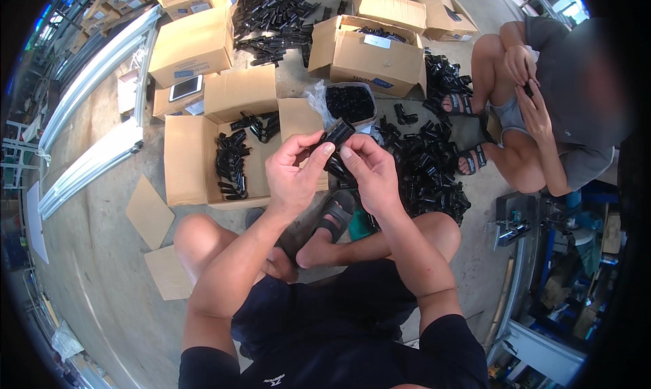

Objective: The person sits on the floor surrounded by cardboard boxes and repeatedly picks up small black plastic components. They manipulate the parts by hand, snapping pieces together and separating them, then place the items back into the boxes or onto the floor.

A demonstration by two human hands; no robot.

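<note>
Between my two hands I hold a black plastic fitting (337, 132), shaped like a short tube with an angled lower part. My left hand (296, 168) grips it from the left, thumb on its near side. My right hand (371, 170) closes on it from the right, thumb pressed against its side. Fingers cover part of the fitting. Just left of my hands stands an open cardboard box (186, 160) with several similar black fittings (231, 165) inside. To the right lies a large loose pile of black fittings (424, 162). Beyond my hands is a bag-lined tub (372, 86) of small black pieces.
A co-worker (542, 104) sits at the right, both hands on a small dark item. More cardboard boxes (377, 67) and another fitting pile (274, 16) lie farther back. A tablet (186, 87) rests on a box. Long metal profiles (91, 172) and cardboard sheets (149, 211) are at left.
</note>
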